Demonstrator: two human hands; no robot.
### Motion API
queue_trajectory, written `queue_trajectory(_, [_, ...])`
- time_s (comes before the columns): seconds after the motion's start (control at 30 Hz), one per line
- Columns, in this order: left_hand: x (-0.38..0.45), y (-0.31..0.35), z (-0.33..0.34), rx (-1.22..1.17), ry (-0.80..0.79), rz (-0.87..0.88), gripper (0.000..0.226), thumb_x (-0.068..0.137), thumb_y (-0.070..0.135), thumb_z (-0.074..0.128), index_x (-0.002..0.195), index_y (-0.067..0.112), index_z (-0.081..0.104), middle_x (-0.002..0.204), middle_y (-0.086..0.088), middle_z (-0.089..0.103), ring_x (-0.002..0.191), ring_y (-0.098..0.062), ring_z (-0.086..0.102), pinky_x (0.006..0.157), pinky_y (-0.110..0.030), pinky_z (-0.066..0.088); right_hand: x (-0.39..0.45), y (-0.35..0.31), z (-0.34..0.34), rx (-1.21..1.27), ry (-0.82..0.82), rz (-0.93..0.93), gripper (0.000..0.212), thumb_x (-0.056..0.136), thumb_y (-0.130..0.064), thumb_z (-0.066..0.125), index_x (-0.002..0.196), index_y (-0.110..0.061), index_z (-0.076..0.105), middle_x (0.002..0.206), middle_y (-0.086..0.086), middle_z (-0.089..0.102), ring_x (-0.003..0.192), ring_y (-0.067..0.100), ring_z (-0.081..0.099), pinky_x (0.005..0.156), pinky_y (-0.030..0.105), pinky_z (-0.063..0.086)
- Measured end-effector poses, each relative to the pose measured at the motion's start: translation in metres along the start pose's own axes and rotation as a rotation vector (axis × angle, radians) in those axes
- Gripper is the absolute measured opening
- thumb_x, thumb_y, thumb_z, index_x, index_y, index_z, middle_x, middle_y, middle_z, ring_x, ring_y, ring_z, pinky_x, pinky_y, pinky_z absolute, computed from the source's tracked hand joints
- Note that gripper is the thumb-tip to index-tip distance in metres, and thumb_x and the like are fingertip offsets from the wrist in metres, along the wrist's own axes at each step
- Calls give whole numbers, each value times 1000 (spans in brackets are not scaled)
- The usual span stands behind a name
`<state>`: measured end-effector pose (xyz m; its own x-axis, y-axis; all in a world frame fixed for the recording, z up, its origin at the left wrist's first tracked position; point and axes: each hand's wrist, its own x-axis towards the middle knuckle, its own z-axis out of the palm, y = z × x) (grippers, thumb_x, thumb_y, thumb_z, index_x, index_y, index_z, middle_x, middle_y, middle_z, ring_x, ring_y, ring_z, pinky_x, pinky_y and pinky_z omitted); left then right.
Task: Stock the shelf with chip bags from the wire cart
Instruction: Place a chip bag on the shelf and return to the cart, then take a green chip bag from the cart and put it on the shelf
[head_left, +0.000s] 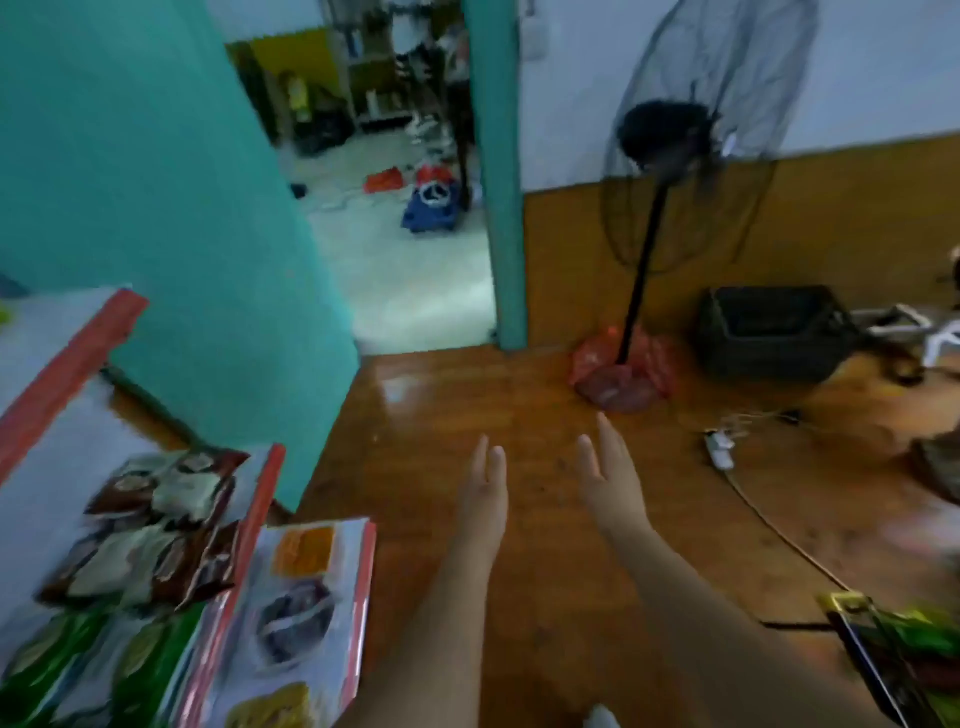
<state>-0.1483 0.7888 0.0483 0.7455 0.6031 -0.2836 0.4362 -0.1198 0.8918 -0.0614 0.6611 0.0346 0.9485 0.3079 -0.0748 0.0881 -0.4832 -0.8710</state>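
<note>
My left hand (485, 483) and my right hand (610, 470) reach forward over the wooden floor, fingers straight, holding nothing. The shelf (67, 358) with red edges stands at the left. Brown chip bags (156, 525) and green chip bags (88, 670) lie on it. A lower shelf level (363, 582) carries orange, purple and yellow packs. At the bottom right corner, the edge of the wire cart (872, 670) shows with green bags (924, 634) in it. The picture is blurred.
A teal wall (156, 182) and an open doorway (395, 208) lie ahead. A black standing fan (675, 156) with a red-wrapped base, a dark basket (769, 332) and a white power strip (719, 449) with a cord sit on the floor at the right.
</note>
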Motion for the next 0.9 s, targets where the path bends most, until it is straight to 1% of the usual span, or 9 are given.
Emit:
queue_trajectory(0.13, [47, 59, 142, 84, -256, 105, 63, 100, 60, 25, 155, 29, 28, 160, 6, 29, 147, -14, 29, 117, -34, 23, 47, 64, -120, 69, 242, 188, 69, 93, -65, 28, 153, -31, 20, 160, -7, 22, 147, 13, 21, 119, 38, 23])
queue_trajectory(0.3, [53, 114, 310, 161, -586, 214, 58, 104, 50, 29, 153, 20, 32, 159, 2, 33, 145, -17, 32, 108, -23, 24, 63, 147, -244, 51, 516, 383, 63, 98, -54, 33, 153, -26, 21, 159, -5, 25, 146, 15, 23, 118, 37, 24])
queue_trajectory(0.4, [44, 125, 386, 256, -818, 222, 60, 101, 53, 33, 152, 23, 34, 156, -1, 37, 142, -20, 37, 113, -34, 31, 58, 193, -294, 115, 664, 541, 63, 99, -47, 41, 153, -23, 22, 158, 0, 29, 144, 19, 29, 117, 39, 28])
queue_trajectory(0.47, [43, 130, 429, 367, -950, 241, 58, 101, 50, 40, 152, 23, 34, 155, -4, 38, 140, -22, 39, 112, -37, 33, 54, 222, -316, 176, 746, 641, 64, 98, -43, 47, 153, -23, 23, 157, 1, 32, 142, 22, 33, 115, 41, 32])
queue_trajectory(0.57, [53, 136, 495, 545, -1102, 315, 60, 99, 41, 50, 152, 19, 33, 152, -9, 41, 138, -23, 41, 111, -34, 34, 48, 263, -339, 244, 823, 816, 64, 96, -37, 51, 153, -22, 24, 156, 2, 33, 140, 24, 35, 112, 39, 33])
queue_trajectory(0.7, [76, 142, 578, 744, -1275, 421, 61, 98, 31, 57, 152, 14, 33, 149, -13, 43, 135, -26, 45, 111, -35, 37, 48, 311, -355, 318, 922, 1030, 65, 89, -36, 54, 148, -18, 33, 146, 7, 46, 131, 27, 46, 102, 34, 39])
queue_trajectory(0.73, [82, 144, 595, 790, -1308, 440, 61, 97, 30, 58, 152, 14, 34, 148, -13, 44, 133, -25, 47, 110, -34, 39, 49, 320, -356, 336, 931, 1098, 64, 90, -33, 55, 148, -16, 33, 145, 8, 47, 131, 28, 46, 100, 32, 38])
queue_trajectory(0.8, [97, 144, 623, 912, -1376, 491, 62, 97, 32, 58, 151, 14, 35, 146, -12, 46, 131, -24, 50, 109, -33, 40, 53, 337, -356, 377, 937, 1227, 67, 92, -29, 56, 151, -16, 27, 149, 11, 43, 133, 30, 43, 104, 36, 37])
queue_trajectory(0.9, [123, 132, 677, 1145, -1435, 548, 66, 96, 39, 57, 152, 15, 32, 147, -13, 46, 134, -27, 47, 110, -35, 40, 61, 363, -359, 392, 949, 1326, 70, 91, -28, 59, 151, -18, 26, 149, 10, 42, 133, 32, 44, 106, 39, 39])
